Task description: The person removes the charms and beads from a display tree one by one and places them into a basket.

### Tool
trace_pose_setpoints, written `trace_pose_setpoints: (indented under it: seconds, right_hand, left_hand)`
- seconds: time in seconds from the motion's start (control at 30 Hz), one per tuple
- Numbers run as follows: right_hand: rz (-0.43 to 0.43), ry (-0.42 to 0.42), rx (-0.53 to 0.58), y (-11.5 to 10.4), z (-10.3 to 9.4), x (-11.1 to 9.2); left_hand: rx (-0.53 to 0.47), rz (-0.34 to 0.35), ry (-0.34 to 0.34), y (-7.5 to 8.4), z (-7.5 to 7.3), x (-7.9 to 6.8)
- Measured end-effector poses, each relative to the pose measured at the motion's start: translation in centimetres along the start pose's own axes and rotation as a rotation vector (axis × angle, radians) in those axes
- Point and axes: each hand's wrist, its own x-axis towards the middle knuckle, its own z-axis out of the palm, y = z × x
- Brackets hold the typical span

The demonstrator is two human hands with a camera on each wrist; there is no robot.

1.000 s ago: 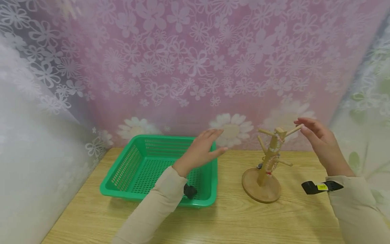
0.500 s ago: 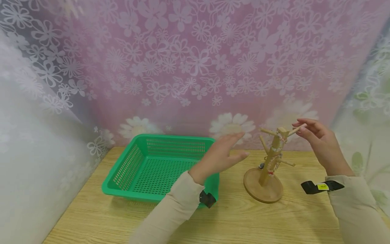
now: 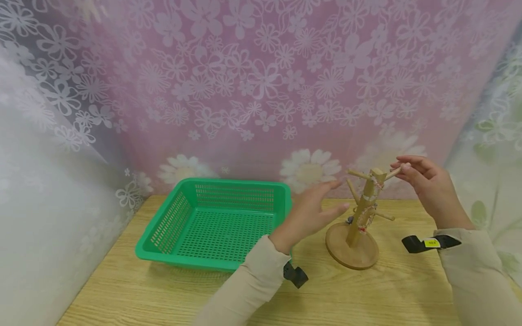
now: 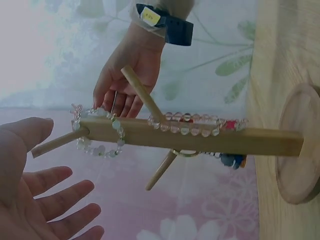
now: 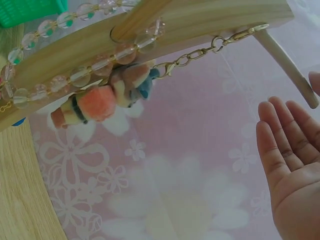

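Note:
A wooden peg stand [image 3: 355,226] with a round base stands right of centre in the head view. My left hand [image 3: 307,213] hovers left of it, fingers spread and holding nothing. My right hand [image 3: 434,192] is at the tip of the upper right peg [image 5: 287,67], with fingers extended and the thumb close to the peg's end. Seen from the right wrist, a keychain with a small figurine [image 5: 97,102] hangs by its gold clasp at that peg's base. A pink clear-bead bracelet [image 4: 190,131] hangs on a lower peg, and a pale bead bracelet [image 4: 120,132] near the top.
A green plastic basket [image 3: 216,263] sits left of the stand on the wood-grain table [image 3: 326,299]. Floral curtains [image 3: 261,90] enclose the back and both sides. A dark blue charm [image 4: 232,160] hangs lower on the stand.
My left hand has moved right, from over the basket's right side toward the stand. The right hand stays by the upper right peg, shifting only slightly.

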Motion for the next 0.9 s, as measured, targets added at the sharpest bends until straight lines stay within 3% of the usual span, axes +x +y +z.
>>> trace_pose_setpoints:
  seconds: [0.27, 0.53, 0.9]
  right_hand:
    - [0.021, 0.020, 0.108, 0.0, 0.2, 0.3]
    - [0.002, -0.022, 0.275, -0.2, 0.3, 0.6]
    - [-0.025, -0.028, 0.296, 0.1, 0.3, 0.5]
  left_hand:
    - [-0.093, 0.025, 0.048, 0.5, 1.5, 0.5]
    - [-0.059, 0.062, 0.150, 1.2, 2.8, 1.1]
    - [-0.017, 0.055, 0.288, 1.9, 4.7, 1.7]
